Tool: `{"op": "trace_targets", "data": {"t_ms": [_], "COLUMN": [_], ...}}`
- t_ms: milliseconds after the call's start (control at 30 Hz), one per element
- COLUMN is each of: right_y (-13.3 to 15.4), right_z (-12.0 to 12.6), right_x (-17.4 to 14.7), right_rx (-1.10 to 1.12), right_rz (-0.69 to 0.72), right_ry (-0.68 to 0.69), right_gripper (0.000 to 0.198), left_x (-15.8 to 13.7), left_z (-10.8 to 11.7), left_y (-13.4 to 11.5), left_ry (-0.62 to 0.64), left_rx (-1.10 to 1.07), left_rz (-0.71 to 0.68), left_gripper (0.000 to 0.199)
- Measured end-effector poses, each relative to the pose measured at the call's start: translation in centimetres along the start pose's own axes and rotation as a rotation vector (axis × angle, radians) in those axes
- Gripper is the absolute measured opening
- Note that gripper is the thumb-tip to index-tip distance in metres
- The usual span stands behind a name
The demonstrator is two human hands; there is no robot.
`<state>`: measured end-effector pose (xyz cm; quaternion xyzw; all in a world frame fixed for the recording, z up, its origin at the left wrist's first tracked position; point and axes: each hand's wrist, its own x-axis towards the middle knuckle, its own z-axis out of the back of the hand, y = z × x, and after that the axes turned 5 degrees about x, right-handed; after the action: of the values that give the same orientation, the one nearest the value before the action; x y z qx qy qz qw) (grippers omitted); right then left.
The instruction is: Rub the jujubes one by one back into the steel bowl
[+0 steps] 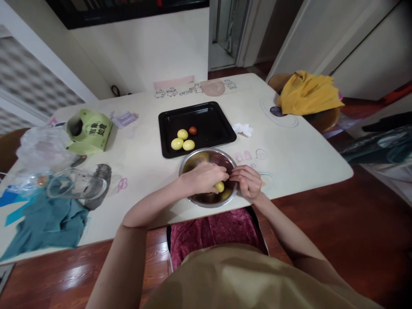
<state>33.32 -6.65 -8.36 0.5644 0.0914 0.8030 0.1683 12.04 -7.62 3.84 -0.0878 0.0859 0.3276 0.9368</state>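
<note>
A steel bowl (185, 166) stands at the table's near edge in front of me. My left hand (206, 177) reaches over it, fingers curled round a yellow oval fruit (219, 186), smooth and small like a tomato. At the bowl's right rim my right hand (247, 182) has its fingers closed in a pinch, the tips meeting those of the left; whatever they pinch is hidden. Behind the bowl lies a black baking tray (209, 122). On its left part sit three yellow fruits (183, 134) and one smaller red fruit (192, 130).
A crumpled white tissue (243, 129) lies right of the tray. To the left are a green carton (92, 131), clear plastic bags (45, 148), a glass jug (77, 183) on its side and a teal cloth (48, 221). Yellow fabric (307, 94) drapes over a chair at right.
</note>
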Motion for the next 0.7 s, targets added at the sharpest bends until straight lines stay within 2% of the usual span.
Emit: {"op": "trace_targets", "data": {"t_ms": [100, 200, 300, 367, 467, 533, 700], "right_y": [0.1, 0.1, 0.1, 0.0, 0.0, 0.0, 0.1], "right_z": [-0.1, -0.2, -0.2, -0.2, -0.2, -0.2, -0.2], "right_x": [0.0, 0.1, 0.1, 0.1, 0.1, 0.1, 0.2], "right_rx": [0.003, 0.013, 0.020, 0.020, 0.016, 0.012, -0.003], "right_rz": [-0.004, -0.005, 0.008, 0.009, 0.001, 0.008, 0.001], "right_ry": [-0.011, -0.020, -0.024, -0.024, -0.021, -0.021, -0.008], "right_gripper": [0.043, 0.043, 0.041, 0.041, 0.041, 0.040, 0.042], "left_x": [-1.0, -1.7, -1.5, -1.0, 0.1, 0.9, 2.5], "left_z": [1.4, 2.0, 1.0, -0.4, -2.3, -3.1, -3.6], "left_y": [2.1, 5.7, 9.9, 12.4, 15.2, 16.3, 17.4], "left_ry": [-0.098, -0.250, -0.421, -0.496, -0.481, -0.448, -0.389], "left_rx": [-0.073, -0.100, -0.086, -0.107, -0.112, -0.100, -0.127], "left_rz": [0.041, 0.190, 0.357, 0.438, 0.498, 0.532, 0.604], "left_gripper": [0.015, 0.013, 0.017, 0.027, 0.047, 0.052, 0.039]}}
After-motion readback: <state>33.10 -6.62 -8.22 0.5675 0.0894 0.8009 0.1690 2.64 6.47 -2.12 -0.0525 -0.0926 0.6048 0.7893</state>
